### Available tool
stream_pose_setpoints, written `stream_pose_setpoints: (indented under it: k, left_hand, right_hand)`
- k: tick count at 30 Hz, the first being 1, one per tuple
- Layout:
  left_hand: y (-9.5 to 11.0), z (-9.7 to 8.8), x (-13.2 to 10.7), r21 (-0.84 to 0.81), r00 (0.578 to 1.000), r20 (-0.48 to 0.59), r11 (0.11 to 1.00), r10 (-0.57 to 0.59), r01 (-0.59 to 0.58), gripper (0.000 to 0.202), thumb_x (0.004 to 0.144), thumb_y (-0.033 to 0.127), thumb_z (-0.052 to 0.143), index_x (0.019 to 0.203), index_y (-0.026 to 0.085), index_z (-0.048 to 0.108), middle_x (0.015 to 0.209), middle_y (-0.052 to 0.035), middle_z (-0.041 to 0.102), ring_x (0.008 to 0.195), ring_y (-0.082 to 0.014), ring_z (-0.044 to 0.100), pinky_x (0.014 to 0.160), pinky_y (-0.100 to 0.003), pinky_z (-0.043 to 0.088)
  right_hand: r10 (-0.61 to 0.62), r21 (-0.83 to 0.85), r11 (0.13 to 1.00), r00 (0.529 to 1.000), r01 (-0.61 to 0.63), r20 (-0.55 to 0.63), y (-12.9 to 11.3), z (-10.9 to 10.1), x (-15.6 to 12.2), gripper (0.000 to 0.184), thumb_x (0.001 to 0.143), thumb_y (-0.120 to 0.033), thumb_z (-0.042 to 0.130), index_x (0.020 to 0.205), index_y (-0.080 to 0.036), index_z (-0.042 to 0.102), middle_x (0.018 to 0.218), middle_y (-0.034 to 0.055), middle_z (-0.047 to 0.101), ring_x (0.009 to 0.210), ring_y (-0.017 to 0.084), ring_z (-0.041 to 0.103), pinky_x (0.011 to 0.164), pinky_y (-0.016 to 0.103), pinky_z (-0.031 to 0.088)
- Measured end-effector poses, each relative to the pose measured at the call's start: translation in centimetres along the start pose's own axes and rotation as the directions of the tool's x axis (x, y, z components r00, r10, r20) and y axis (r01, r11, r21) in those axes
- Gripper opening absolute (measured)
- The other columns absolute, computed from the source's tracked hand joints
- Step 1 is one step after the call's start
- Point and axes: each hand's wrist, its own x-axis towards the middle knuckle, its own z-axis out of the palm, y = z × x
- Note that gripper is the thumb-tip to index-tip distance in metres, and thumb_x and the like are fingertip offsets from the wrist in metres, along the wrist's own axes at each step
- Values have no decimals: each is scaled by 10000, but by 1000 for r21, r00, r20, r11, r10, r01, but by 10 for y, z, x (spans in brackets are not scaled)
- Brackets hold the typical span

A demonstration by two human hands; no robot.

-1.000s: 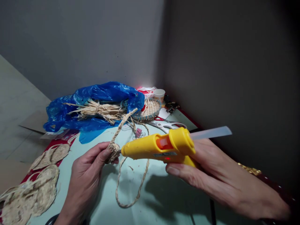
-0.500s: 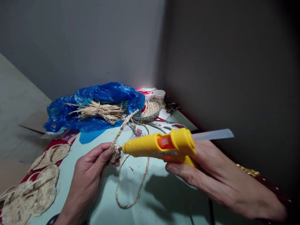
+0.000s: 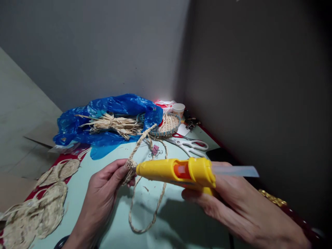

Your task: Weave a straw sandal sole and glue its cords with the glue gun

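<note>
My left hand [image 3: 100, 195] pinches a small coiled knot of braided straw cord [image 3: 130, 168]; the cord's loose end loops down onto the table [image 3: 145, 221] and another strand runs up toward the basket. My right hand [image 3: 233, 211] grips a yellow hot glue gun [image 3: 178, 171] by its handle. The gun lies almost level, its nozzle touching the coil held in my left fingers. A translucent glue stick [image 3: 234, 171] pokes out of the gun's back end to the right.
A blue plastic bag [image 3: 109, 116] with a bundle of dried straw [image 3: 114, 124] lies at the back. Beside it are a small woven basket [image 3: 168, 123], white-handled scissors [image 3: 190, 145], a paper cup [image 3: 178, 109] and a pink binder clip [image 3: 155, 150]. Woven straw pieces [image 3: 38, 211] lie at left.
The glue gun has tipped flatter and sits lower in the view, nozzle still at the coil. The view has shifted slightly; both hands keep their grips.
</note>
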Motion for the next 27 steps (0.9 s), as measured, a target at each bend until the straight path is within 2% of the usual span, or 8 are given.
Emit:
stream_pose_setpoints:
  k: [4, 8, 11, 16, 24, 27]
  left_hand:
    - [0, 2, 1, -48, 999, 3, 998, -48, 48, 212, 762, 385, 801, 901, 227, 771, 684, 34, 707, 558, -100, 590, 549, -179, 475]
    - [3, 5, 1, -128, 997, 27, 989, -74, 77, 222, 715, 382, 838, 850, 218, 774, 649, 26, 704, 550, -106, 587, 539, -181, 471]
    - [6, 7, 0, -133, 996, 51, 987, -78, 85, 233, 712, 389, 838, 827, 198, 771, 624, 15, 690, 555, -109, 578, 544, -180, 466]
    - [7, 6, -2, -72, 994, 92, 995, -65, 72, 231, 754, 410, 799, 804, 188, 759, 605, 7, 672, 559, -109, 557, 551, -178, 454]
    - [0, 2, 0, -22, 991, 119, 998, -62, 65, 254, 763, 430, 787, 874, 202, 765, 629, 14, 671, 576, -117, 566, 566, -186, 466]
    - [-1, 1, 3, -67, 995, 71, 994, -76, 81, 284, 724, 440, 815, 867, 199, 763, 631, 15, 670, 578, -120, 569, 564, -188, 469]
  right_hand:
    - [-17, 14, 1000, 1000, 18, -12, -2, -3, 2, 163, 942, -254, 484, 873, -252, 632, 801, -13, 708, 677, 160, 657, 622, 241, 532]
    - [-9, -15, 1000, 1000, 9, -22, -1, -3, 0, 163, 949, -259, 489, 862, -240, 626, 675, -37, 629, 536, 130, 563, 563, 229, 503]
    - [33, -27, 999, 999, -33, -6, 2, 0, -3, 210, 973, -297, 477, 827, -229, 613, 653, -39, 597, 515, 121, 526, 508, 216, 475]
    - [55, -44, 998, 998, -55, -5, 4, 3, -5, 236, 994, -355, 472, 858, -226, 614, 689, -29, 600, 564, 133, 537, 500, 219, 463]
    - [99, -70, 993, 995, -100, -20, 4, 5, -7, 267, 982, -405, 476, 839, -225, 613, 863, 22, 685, 786, 188, 647, 543, 220, 517]
    - [103, -111, 988, 993, -109, -62, 3, 6, -7, 275, 973, -424, 494, 851, -228, 644, 892, 21, 719, 800, 187, 676, 616, 226, 563]
